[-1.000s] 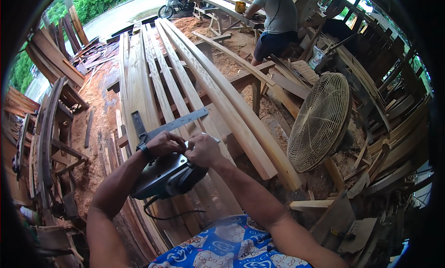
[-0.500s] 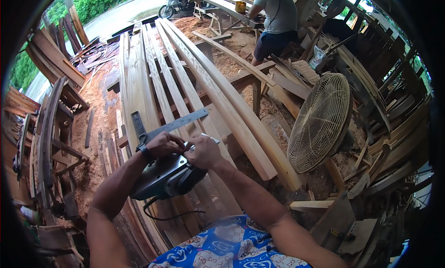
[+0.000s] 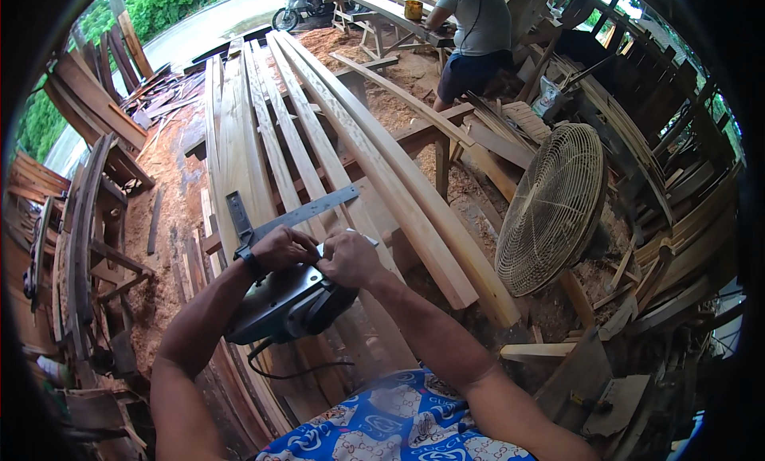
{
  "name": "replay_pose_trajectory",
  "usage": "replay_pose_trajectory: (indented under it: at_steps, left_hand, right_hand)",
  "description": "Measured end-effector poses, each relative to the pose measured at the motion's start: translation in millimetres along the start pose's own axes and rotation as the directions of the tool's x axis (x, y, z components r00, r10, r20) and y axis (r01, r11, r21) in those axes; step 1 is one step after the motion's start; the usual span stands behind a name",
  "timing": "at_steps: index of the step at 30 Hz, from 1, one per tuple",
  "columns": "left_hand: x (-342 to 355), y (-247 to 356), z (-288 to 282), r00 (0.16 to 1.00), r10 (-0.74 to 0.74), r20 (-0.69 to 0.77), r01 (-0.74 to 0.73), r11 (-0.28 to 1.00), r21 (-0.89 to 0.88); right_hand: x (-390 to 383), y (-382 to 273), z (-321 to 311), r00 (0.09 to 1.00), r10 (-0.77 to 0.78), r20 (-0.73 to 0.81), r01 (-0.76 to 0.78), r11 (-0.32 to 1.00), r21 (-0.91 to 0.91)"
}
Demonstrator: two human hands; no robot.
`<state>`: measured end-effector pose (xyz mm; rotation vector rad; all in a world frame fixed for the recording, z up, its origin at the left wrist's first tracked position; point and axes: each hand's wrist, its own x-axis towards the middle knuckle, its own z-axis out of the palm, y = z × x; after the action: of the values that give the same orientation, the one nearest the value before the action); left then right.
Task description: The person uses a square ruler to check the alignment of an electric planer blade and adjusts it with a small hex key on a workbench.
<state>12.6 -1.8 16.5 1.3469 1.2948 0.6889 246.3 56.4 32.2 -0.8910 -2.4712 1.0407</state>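
Note:
An electric planer (image 3: 276,307) lies with its shiny metal base up on the long boards, its black cord hanging below. My left hand (image 3: 285,250) is bent over the planer's upper end, fingers curled at a small part that I cannot make out. My right hand (image 3: 347,260) is beside it, closed around something small and light-coloured on the base, mostly hidden by the fingers. A metal try square (image 3: 311,206) with a dark stock rests across the boards just beyond my hands.
Long pale boards (image 3: 374,182) lie on trestles. A large fan (image 3: 547,208) stands on the right. A co-worker (image 3: 478,39) is at a farther bench with a yellow container (image 3: 413,9). Wood stacks (image 3: 80,246) line the left; sawdust covers the ground.
My fingers have shifted slightly over the planer, and the small light piece at my right fingertips is a little more covered. Otherwise little has moved.

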Motion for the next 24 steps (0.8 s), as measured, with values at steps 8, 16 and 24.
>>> replay_pose_trajectory:
  at_steps: [8, 16, 24]
  left_hand:
    - [0, 5, 6, 0.992, -0.081, -0.094, 0.093, 0.987, 0.129]
    - [3, -5, -2, 0.976, 0.212, 0.045, -0.215, 0.972, 0.092]
    - [-2, 14, 10, 0.987, -0.082, -0.137, 0.109, 0.973, 0.202]
  right_hand:
    - [0, -1, -3, 1.0, -0.03, 0.001, 0.03, 0.999, 0.036]
    - [0, -3, -8, 1.0, 0.011, -0.012, -0.011, 1.0, 0.009]
    - [13, 15, -23, 0.998, 0.035, 0.051, -0.045, 0.978, 0.205]
